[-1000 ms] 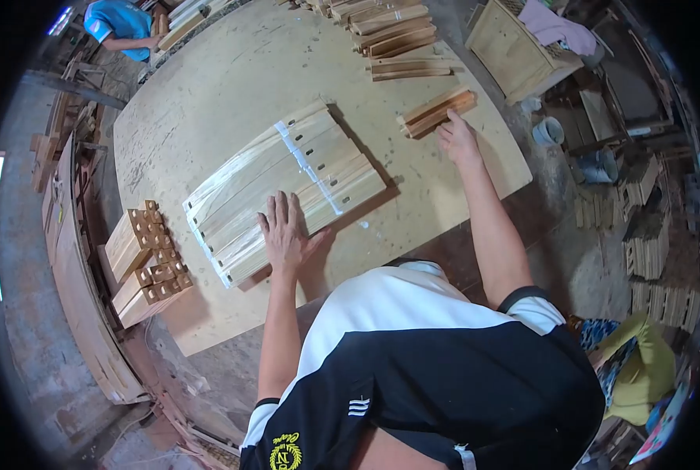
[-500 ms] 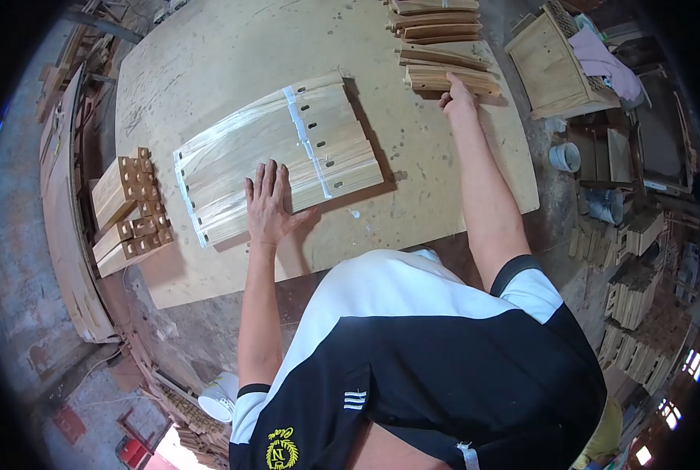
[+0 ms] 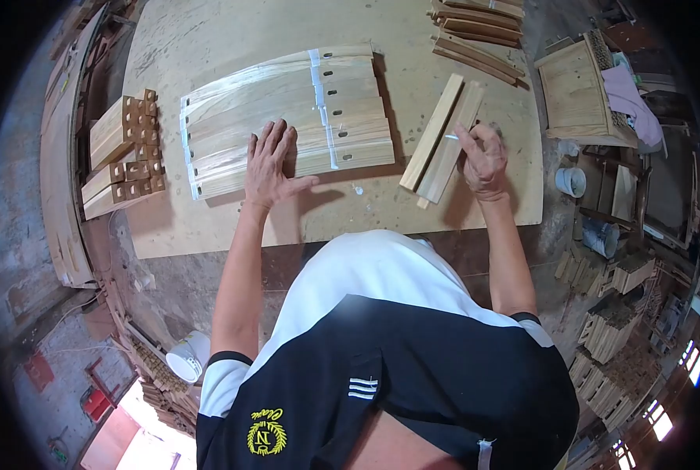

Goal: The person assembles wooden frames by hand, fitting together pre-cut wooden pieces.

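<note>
A row of flat wooden boards (image 3: 287, 117) lies side by side on the table, with dark oval slots and white glue-like streaks near both ends. My left hand (image 3: 268, 166) rests on its near edge, fingers spread. To the right, two long wooden strips (image 3: 438, 149) lie slantwise next to each other. The curled fingers of my right hand (image 3: 483, 160) grip their right edge; the thumb side is partly hidden. A small white streak shows at the fingertips, too small to identify.
More wooden strips (image 3: 479, 35) are piled at the table's far right. Stacked blocks with holes (image 3: 126, 149) stand at the left edge. A wooden cabinet (image 3: 581, 98) with a pink cloth (image 3: 628, 94) and a bucket (image 3: 571, 182) are beyond the table (image 3: 209, 235).
My right hand has come back toward my body from the far pile, and the two strips have moved with it and turned steeply. My left hand stays on the boards.
</note>
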### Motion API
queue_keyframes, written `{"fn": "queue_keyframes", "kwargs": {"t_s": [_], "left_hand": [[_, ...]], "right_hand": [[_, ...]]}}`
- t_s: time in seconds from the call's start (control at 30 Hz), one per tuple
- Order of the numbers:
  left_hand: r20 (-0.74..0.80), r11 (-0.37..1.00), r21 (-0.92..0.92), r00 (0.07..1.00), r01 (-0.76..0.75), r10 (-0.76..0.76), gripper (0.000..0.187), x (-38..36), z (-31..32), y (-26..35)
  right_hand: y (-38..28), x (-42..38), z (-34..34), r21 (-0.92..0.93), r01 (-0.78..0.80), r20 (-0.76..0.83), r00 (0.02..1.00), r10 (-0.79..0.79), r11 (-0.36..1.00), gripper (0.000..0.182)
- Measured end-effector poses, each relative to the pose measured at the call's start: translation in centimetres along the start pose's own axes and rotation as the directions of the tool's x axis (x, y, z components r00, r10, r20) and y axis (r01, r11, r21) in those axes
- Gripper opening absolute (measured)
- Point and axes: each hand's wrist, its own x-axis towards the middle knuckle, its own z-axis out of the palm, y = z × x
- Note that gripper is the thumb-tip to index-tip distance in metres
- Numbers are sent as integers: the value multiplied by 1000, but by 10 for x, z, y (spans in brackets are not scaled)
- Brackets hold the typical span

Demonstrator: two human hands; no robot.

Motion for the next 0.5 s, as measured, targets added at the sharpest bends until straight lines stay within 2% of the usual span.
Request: {"fn": "queue_keyframes", "kwargs": {"t_s": [0.07, 0.1, 0.17, 0.2, 0.23, 0.27, 0.3, 0.33, 0.37, 0.4, 0.43, 0.47, 0.5], "left_hand": [[-21, 999, -29, 999, 37, -37, 88, 1, 1, -4], [-82, 963, -244, 987, 117, -141, 81, 5, 1, 4], [-129, 740, -638, 917, 214, -377, 68, 24, -6, 49], [-76, 736, -646, 942, 204, -327, 58, 39, -21, 76], [100, 526, -802, 932, 283, -348, 67, 54, -34, 105], [298, 210, -898, 886, 387, -355, 77, 70, -31, 126], [374, 97, -906, 887, 412, -270, 85, 86, -36, 138], [502, -80, -864, 837, 498, -218, 83, 104, -27, 141], [607, -207, -783, 794, 587, -40, 64, 118, -54, 150], [666, -330, -720, 742, 610, -82, 57, 127, -68, 157], [577, -235, -810, 803, 537, -152, 53, 135, -64, 152], [478, -127, -878, 853, 461, -209, 50, 142, -61, 145], [369, -66, -928, 889, 366, -272, 46, 143, -69, 142]], "right_hand": [[-9, -3, 1, 42, 14, 2, 1000, -14, 999, 53], [-12, -6, 2, 48, 30, 1, 1000, -30, 998, 53], [-23, -3, 6, 109, 56, -23, 998, -53, 993, 54], [-29, -1, 9, 144, 72, -32, 997, -68, 987, 55], [-35, 2, 11, 167, 98, -36, 995, -93, 981, 55], [-41, 7, 14, 190, 128, -42, 992, -123, 973, 56], [-46, 14, 17, 214, 163, -49, 986, -156, 963, 56], [-51, 25, 18, 225, 205, -48, 979, -199, 953, 56], [-58, 38, 17, 238, 247, -47, 969, -242, 939, 56], [-64, 47, 16, 251, 285, -44, 958, -283, 925, 56], [-70, 49, 15, 248, 121, 35, 990, -134, 961, 60], [-78, 56, 18, 432, -69, -4, 997, 79, 899, 60], [-86, 64, 24, 599, -237, 0, 955, 296, 765, 60]]}}
